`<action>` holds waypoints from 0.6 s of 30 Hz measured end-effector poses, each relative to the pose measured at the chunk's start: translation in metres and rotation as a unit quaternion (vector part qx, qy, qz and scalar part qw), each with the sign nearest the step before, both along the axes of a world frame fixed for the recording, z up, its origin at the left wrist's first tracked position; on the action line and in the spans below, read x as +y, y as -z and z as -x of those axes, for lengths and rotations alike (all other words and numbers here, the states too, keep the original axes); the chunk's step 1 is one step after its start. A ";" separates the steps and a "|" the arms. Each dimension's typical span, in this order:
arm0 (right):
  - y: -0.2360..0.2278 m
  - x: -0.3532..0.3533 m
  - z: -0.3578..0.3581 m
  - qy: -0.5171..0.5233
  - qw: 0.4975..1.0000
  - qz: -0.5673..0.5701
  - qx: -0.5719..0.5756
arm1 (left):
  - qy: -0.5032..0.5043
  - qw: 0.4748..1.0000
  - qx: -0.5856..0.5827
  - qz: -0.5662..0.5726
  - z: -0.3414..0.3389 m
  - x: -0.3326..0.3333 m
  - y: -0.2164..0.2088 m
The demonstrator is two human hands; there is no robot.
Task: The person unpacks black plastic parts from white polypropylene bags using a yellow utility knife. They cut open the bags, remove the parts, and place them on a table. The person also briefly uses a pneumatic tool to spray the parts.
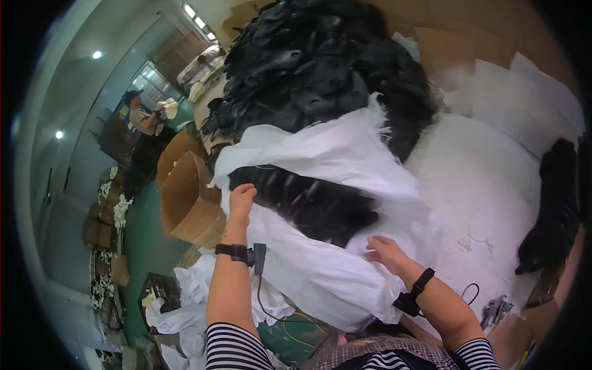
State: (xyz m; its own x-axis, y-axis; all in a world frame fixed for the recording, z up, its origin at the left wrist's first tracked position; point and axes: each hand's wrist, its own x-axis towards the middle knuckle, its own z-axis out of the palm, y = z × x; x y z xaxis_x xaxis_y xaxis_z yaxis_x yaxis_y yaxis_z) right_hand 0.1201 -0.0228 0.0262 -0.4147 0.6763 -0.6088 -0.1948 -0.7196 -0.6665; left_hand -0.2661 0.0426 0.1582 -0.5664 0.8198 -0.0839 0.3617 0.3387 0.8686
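Observation:
A white woven sack (320, 139) lies spread open before me, with a stack of black, ridged, moulded pieces (308, 200) inside its mouth. At the stack's left end, my left hand (242, 198) has its fingers drawn together beside the sack's edge; whatever they pinch, if anything, is too small to make out. Past the stack's right end, my right hand (385, 251) hovers over the white cloth with fingers loosely bent and apart, gripping nothing that shows. Both wrists wear black straps, and a cable hangs from the left one.
A large heap of black pieces (308, 61) rises beyond the sack. Full white sacks (475, 179) lie to the right, with another black bundle (552, 203) on them. Open cardboard boxes (191, 197) stand left. Farther back, a person (143, 117) holds something pale.

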 end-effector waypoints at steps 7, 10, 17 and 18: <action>0.030 0.041 0.074 0.091 0.985 0.137 0.047 | -0.011 0.975 0.222 0.005 0.100 0.043 0.023; 0.016 0.072 0.089 0.150 0.983 0.070 0.076 | 0.019 0.964 0.263 -0.003 0.130 0.062 0.020; 0.001 0.119 0.108 0.125 0.984 -0.065 -0.113 | 0.003 0.888 0.459 -0.023 0.084 0.081 0.008; -0.011 0.120 0.109 0.116 0.972 -0.108 -0.174 | -0.010 0.894 0.446 -0.030 0.082 0.084 0.009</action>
State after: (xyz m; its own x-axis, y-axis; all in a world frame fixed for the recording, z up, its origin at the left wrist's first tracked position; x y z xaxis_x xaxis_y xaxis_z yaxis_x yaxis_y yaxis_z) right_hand 0.0107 0.0970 0.0375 -0.0310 0.8545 -0.5186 -0.0710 -0.5194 -0.8516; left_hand -0.3480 0.1261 0.1493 -0.4010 0.7965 0.4525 0.9141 0.3158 0.2542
